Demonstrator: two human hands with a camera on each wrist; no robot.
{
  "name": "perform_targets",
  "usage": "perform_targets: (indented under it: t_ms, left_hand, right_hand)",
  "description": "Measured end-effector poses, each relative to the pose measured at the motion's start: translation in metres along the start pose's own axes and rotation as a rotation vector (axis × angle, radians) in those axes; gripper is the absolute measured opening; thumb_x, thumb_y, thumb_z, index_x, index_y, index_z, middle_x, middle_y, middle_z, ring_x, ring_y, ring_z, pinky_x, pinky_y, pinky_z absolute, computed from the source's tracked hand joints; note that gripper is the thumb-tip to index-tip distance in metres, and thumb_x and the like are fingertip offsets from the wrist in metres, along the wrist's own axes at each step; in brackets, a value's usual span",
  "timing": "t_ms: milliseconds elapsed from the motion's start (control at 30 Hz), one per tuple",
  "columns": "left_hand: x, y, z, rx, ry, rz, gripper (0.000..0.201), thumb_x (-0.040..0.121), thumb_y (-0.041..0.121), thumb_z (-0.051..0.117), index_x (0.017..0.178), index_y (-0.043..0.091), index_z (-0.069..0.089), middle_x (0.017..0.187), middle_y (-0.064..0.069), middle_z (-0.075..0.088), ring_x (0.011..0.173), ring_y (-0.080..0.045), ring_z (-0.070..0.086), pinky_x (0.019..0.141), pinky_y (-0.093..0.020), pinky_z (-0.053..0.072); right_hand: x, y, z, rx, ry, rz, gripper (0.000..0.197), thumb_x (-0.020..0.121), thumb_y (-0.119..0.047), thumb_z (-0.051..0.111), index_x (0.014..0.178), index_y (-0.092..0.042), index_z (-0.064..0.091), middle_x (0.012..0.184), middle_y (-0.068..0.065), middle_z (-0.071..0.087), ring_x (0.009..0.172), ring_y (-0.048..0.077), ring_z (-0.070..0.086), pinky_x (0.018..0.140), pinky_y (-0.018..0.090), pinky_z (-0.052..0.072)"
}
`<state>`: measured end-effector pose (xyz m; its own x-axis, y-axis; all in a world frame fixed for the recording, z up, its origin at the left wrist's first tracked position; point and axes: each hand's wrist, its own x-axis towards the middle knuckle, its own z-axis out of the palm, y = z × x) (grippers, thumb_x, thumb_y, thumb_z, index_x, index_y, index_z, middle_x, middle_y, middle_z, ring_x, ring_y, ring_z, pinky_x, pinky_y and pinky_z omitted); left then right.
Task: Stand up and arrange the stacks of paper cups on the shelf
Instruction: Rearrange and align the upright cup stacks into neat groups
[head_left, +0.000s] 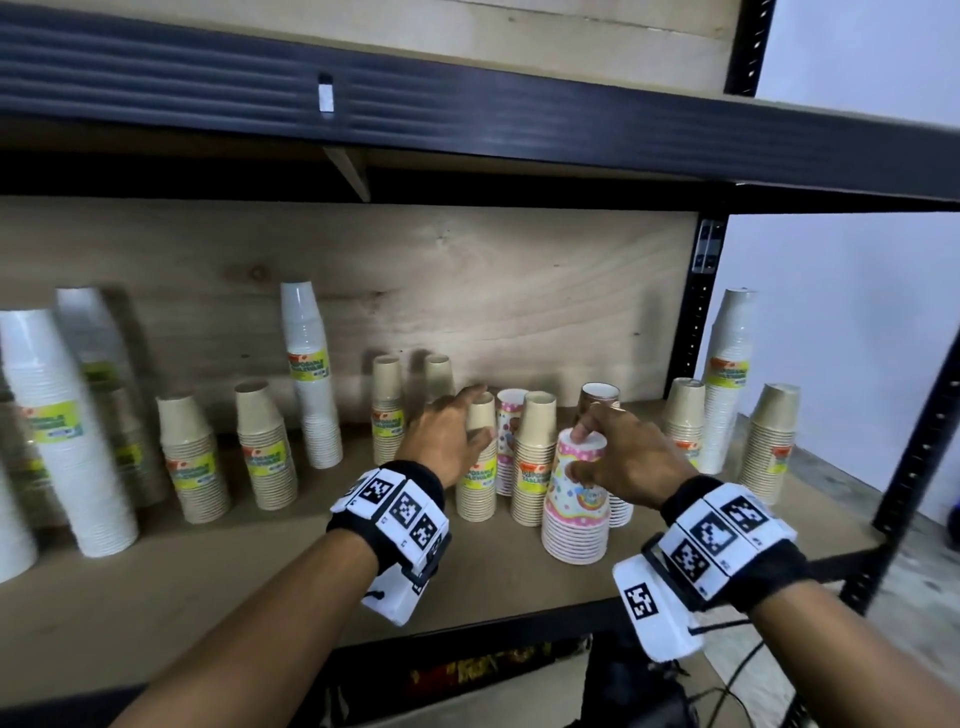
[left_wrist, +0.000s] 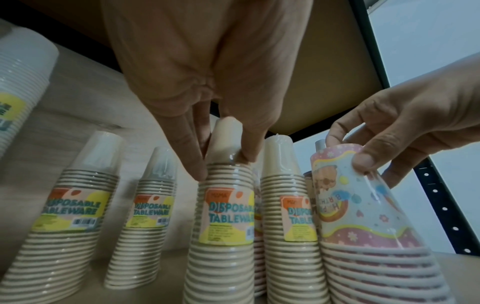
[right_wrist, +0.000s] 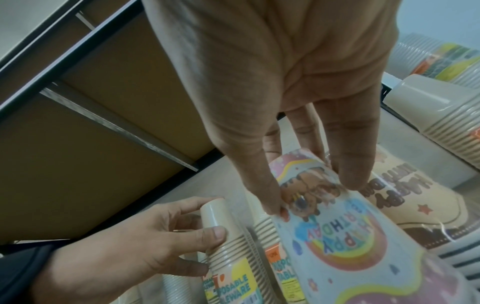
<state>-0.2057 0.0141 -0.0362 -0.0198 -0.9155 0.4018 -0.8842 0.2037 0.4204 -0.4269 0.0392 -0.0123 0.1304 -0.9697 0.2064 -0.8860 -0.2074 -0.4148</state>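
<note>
My left hand (head_left: 479, 415) grips the top of a wrapped beige cup stack (head_left: 477, 491) standing upright mid-shelf, thumb on the near side and fingers behind; the left wrist view shows the fingers (left_wrist: 198, 164) around that beige stack (left_wrist: 226, 218). My right hand (head_left: 584, 452) pinches the top of a pink birthday-print cup stack (head_left: 575, 509), which leans slightly left at the shelf front. In the right wrist view the thumb and fingers (right_wrist: 348, 176) clamp the birthday stack (right_wrist: 337, 242), and the left hand (right_wrist: 166, 232) holds the beige stack (right_wrist: 233, 259) beside it.
More beige stacks (head_left: 193, 462) and tall white stacks (head_left: 309, 374) stand to the left on the wooden shelf (head_left: 260, 566). A second beige stack (head_left: 535, 462), a printed stack (head_left: 508, 436) and a brown stack (head_left: 600, 397) crowd behind. Stacks (head_left: 769, 447) flank the black upright (head_left: 696, 312).
</note>
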Motion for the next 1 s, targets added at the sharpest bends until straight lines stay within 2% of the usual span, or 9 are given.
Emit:
perform_targets:
  t_ms: [167,300,467,567,600,667,800,900,1000]
  left_hand:
    - [-0.003,-0.004,-0.001,0.006,-0.049,0.005,0.07,0.091,0.037,0.06,0.15,0.037,0.023,0.133,-0.003,0.058,0.115,-0.024,0.058,0.102,-0.039,0.045]
    - [-0.004,-0.008,-0.005,-0.026,-0.065,-0.011,0.078,0.091,0.042,0.059,0.153,0.037,0.013,0.144,-0.002,0.049,0.125,-0.023,0.053,0.105,-0.034,0.043]
    - [0.003,-0.011,-0.015,-0.012,-0.01,-0.072,0.067,0.088,0.059,0.053,0.145,0.031,0.031,0.147,-0.001,0.044,0.129,-0.026,0.048,0.103,-0.041,0.041]
    - [0.013,-0.017,-0.023,-0.037,0.009,-0.089,0.07,0.082,0.069,0.05,0.141,0.035,0.034,0.144,0.004,0.047,0.131,-0.022,0.046,0.108,-0.045,0.039]
    - [0.017,-0.019,-0.025,-0.05,0.015,-0.088,0.071,0.08,0.072,0.048,0.14,0.037,0.035,0.142,0.006,0.05,0.129,-0.021,0.048,0.107,-0.045,0.04]
    - [0.024,-0.02,-0.03,-0.054,0.026,-0.093,0.068,0.079,0.071,0.05,0.136,0.036,0.041,0.139,0.005,0.052,0.124,-0.021,0.051,0.105,-0.043,0.042]
    - [0.031,-0.016,-0.037,0.013,0.062,-0.089,0.062,0.081,0.068,0.054,0.131,0.032,0.05,0.133,0.006,0.056,0.115,-0.021,0.057,0.1,-0.037,0.045]
    - [0.03,-0.017,-0.04,0.036,0.069,-0.074,0.058,0.082,0.066,0.054,0.129,0.031,0.052,0.134,0.008,0.056,0.113,-0.019,0.059,0.098,-0.036,0.047]
    - [0.029,-0.015,-0.043,0.053,0.063,-0.064,0.057,0.084,0.064,0.053,0.131,0.031,0.052,0.135,0.009,0.056,0.115,-0.018,0.058,0.098,-0.036,0.047]
  right_hand:
    - [-0.003,-0.002,-0.001,0.004,0.0,-0.001,0.035,0.074,-0.033,0.077,0.101,-0.03,0.055,0.116,-0.002,0.06,0.101,0.021,0.059,0.087,0.036,0.05]
    - [-0.004,-0.003,-0.006,0.007,-0.003,-0.004,0.036,0.074,-0.04,0.077,0.099,-0.032,0.053,0.112,-0.004,0.063,0.099,0.019,0.061,0.085,0.036,0.05]
    - [0.003,0.004,-0.03,0.124,0.106,0.057,0.03,0.076,-0.047,0.074,0.088,-0.026,0.058,0.101,-0.004,0.065,0.097,0.017,0.062,0.086,0.036,0.05]
    - [0.011,0.012,-0.053,0.154,0.194,0.107,0.031,0.079,-0.05,0.07,0.085,-0.023,0.057,0.09,-0.003,0.066,0.089,0.019,0.063,0.078,0.034,0.049]
    - [0.015,0.016,-0.06,0.14,0.223,0.129,0.032,0.081,-0.05,0.069,0.09,-0.021,0.058,0.092,-0.002,0.065,0.092,0.02,0.062,0.078,0.032,0.047]
    - [0.026,0.025,-0.074,0.11,0.311,0.174,0.039,0.083,-0.049,0.067,0.104,-0.017,0.058,0.108,0.004,0.063,0.106,0.025,0.059,0.085,0.033,0.044]
    - [0.056,0.047,-0.091,0.133,0.452,0.333,0.066,0.082,-0.047,0.068,0.13,-0.008,0.043,0.132,0.021,0.047,0.122,0.04,0.047,0.102,0.043,0.04]
    - [0.077,0.059,-0.1,0.102,0.508,0.445,0.08,0.081,-0.041,0.071,0.135,0.002,0.031,0.137,0.028,0.039,0.127,0.043,0.038,0.105,0.045,0.033]
    - [0.1,0.071,-0.107,0.15,0.514,0.55,0.086,0.078,-0.037,0.075,0.137,0.003,0.027,0.139,0.027,0.037,0.129,0.042,0.036,0.106,0.045,0.032]
